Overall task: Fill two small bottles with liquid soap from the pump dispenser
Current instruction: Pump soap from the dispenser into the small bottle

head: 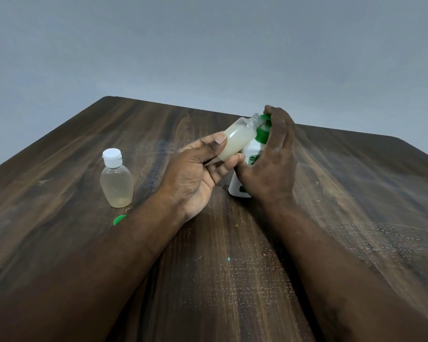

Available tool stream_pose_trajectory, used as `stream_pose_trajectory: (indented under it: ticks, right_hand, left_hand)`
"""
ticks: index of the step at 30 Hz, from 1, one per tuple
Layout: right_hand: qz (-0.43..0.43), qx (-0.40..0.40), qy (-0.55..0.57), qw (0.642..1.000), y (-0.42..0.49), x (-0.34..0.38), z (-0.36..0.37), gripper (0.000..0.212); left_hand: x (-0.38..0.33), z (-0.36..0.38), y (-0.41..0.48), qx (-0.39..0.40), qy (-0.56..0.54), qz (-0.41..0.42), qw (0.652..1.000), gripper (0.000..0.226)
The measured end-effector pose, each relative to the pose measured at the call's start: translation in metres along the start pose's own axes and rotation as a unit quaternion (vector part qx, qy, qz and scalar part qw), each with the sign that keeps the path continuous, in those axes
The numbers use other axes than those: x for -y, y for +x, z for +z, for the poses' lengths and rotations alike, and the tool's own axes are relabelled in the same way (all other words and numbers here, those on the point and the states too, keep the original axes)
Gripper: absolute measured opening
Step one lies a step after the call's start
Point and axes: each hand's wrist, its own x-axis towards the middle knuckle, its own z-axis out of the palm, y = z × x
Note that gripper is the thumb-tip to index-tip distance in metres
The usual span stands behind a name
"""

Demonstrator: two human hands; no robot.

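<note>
1. Table [232, 280]: dark wood grain, worn pale scuffs on the surface near the right forearm. Carries everything below. Plain grey wall behind.
2. Right hand [273, 154]: draped over the pump dispenser from above. Fingers curled down over the green pump head, thumb low against the white body. Closed around the dispenser, not spread.
3. Left hand [198, 169]: palm turned up, gripping the open small bottle. Thumb pressed on the near side of the bottle body, fingertips wrapped under its base. Touches the right hand's thumb at the bottle's base.
4. Pump dispenser [237, 186]: white body with green label marks, standing on the table, mostly hidden under the right hand. Green pump head [262, 130] shows between the right fingers and the open bottle's neck.
5. Open small bottle [237, 137]: in the left hand, tilted, neck up and away toward the right hand's fingertips. No cap on; threaded clear neck sits right at the green pump head. Cloudy pale liquid fills most of the body, neck section clear. Can't tell whether the nozzle tip is inside the mouth, as fingers block it.
6. Capped small bottle [116, 181]: upright on the table, well left of the left hand, untouched. White flip cap on. Pale yellowish liquid, denser colour near the bottom.
7. Green cap [119, 219]: flat on the table, just near side of the capped bottle, partly hidden by the left forearm.
</note>
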Motion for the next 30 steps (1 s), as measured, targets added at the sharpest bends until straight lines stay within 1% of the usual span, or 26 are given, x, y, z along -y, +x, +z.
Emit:
stream_pose_trajectory:
  ticks: [2, 7, 14, 19, 25, 30]
  right_hand:
    - [0.006, 0.002, 0.003, 1.000, 0.0003, -0.0006, 0.0000, 0.093]
    - [0.025, 0.004, 0.030, 0.999, 0.0000, 0.0013, -0.0011, 0.091]
    - [0.022, 0.000, 0.017, 1.000, -0.0001, 0.0017, -0.0011, 0.097]
    - [0.028, 0.008, 0.014, 0.999, 0.0003, 0.0033, -0.0003, 0.097]
    - [0.045, 0.016, 0.008, 0.999, 0.0007, 0.0004, 0.0023, 0.097]
    - [0.046, 0.010, 0.003, 0.999, 0.0006, 0.0022, 0.0024, 0.097]
  left_hand:
    - [-0.0005, -0.0002, 0.0002, -0.001, -0.002, 0.002, 1.000, 0.026]
    - [0.0000, -0.0003, -0.0006, -0.016, -0.004, 0.004, 1.000, 0.034]
    - [0.0002, 0.0000, -0.0019, -0.015, -0.003, 0.001, 1.000, 0.037]
    - [-0.0002, 0.0008, -0.0026, -0.015, -0.005, 0.001, 1.000, 0.035]
    - [-0.0016, 0.0023, -0.0041, -0.022, -0.004, 0.004, 1.000, 0.039]
    - [-0.0025, 0.0028, -0.0058, -0.020, 0.002, -0.001, 1.000, 0.037]
